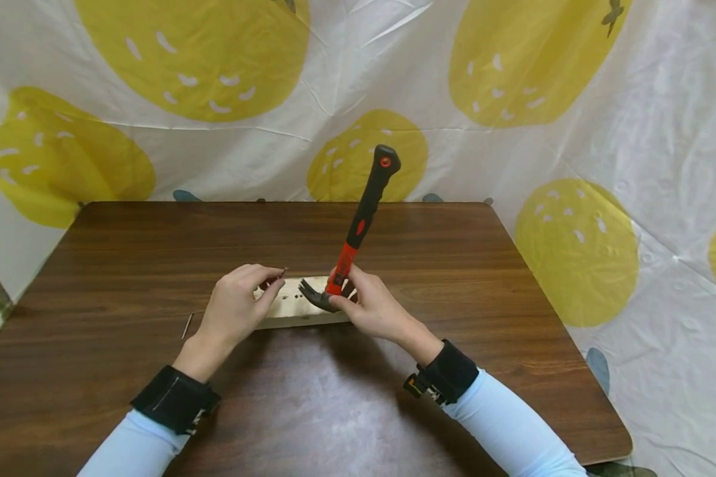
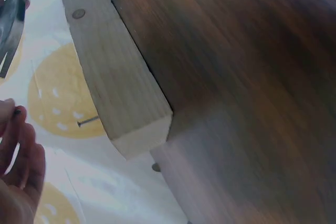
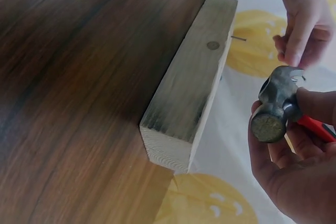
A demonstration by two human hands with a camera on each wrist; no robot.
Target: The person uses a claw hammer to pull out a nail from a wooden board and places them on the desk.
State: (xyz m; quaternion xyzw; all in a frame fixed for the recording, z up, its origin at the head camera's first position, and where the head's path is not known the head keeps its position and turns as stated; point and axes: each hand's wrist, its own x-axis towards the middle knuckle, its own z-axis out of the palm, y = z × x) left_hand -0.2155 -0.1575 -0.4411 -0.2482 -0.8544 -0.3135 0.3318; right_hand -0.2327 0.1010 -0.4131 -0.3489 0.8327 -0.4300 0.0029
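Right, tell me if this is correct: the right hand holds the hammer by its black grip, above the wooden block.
Not quite: the right hand holds the hammer near its head, and the black grip sticks up free, as the head view shows. The rest stands: it is above the wooden block.

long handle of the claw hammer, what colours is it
The claw hammer's long handle is black and red, clearest in the head view.

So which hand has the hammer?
The right hand. It grips the hammer close to the metal head, while the left hand isn't holding it.
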